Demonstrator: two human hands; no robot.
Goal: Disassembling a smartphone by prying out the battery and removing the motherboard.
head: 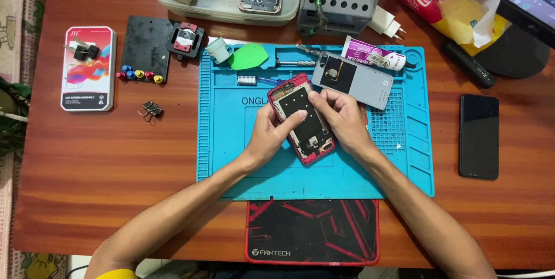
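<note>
Phone (300,118), red-framed and opened with its dark inner plate facing up, sits above the middle of the blue mat (231,163), held between both hands. Its long axis runs diagonally, upper end toward the far left, lower end toward the near right. Left hand (270,134) closes on the phone's left edge, one fingertip lying across the plate. Right hand (346,118) closes on the right edge, fingers (326,98) curled over the upper part. Both hands touch the phone; neither is nearer.

Count: one opened phone in hand; one grey back cover (355,80) just beyond the right hand; one black phone (478,136) lying flat, well apart to the right on the desk (115,163); one green pick (248,57); one tube (373,54); one white box (88,68) at far left; one binder clip (151,110).
</note>
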